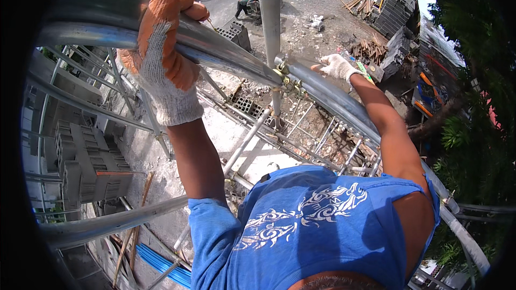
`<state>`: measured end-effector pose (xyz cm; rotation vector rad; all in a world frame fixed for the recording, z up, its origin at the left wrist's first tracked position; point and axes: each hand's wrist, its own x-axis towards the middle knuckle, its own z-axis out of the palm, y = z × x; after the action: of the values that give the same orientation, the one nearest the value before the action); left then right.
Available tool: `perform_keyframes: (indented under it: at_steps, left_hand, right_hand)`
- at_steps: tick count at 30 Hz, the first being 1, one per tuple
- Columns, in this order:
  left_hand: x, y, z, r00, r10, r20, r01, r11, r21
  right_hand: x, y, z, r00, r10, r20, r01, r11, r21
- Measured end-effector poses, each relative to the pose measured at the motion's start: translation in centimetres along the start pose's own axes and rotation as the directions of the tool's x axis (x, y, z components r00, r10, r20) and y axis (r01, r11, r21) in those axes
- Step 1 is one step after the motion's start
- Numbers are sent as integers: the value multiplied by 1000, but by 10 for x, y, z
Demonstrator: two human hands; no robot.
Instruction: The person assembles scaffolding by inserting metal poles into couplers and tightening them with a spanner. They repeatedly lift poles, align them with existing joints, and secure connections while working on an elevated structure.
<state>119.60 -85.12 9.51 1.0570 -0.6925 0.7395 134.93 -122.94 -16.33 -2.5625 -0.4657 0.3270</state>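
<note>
Clamped over the metal pipes (231, 56), my left grip (166, 48) hid the stretch beneath it, and their left ends ran out of sight. Farther right, beyond the coupler (292, 84), I couldn't tell whether my right grip (336, 67) was clenched or touching anything.

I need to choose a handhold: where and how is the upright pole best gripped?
Probably around the bare shaft of the upright pole, above the clamp, coming from the near side. It is round and exposed there; lower down, the clamp and crossing pipes crowd it.
</note>
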Motion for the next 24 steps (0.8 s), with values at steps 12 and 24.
perform_keyframes:
  at_steps: [12,24]
  left_hand:
    - [0,38,20,951,-227,-211,200,970,-140]
    - [-2,39,15,938,-287,-193,250,949,-193]
  right_hand:
    - [202,-39,58,842,-524,-128,452,815,-362]
    - [211,-56,13,503,-807,-309,523,569,-635]
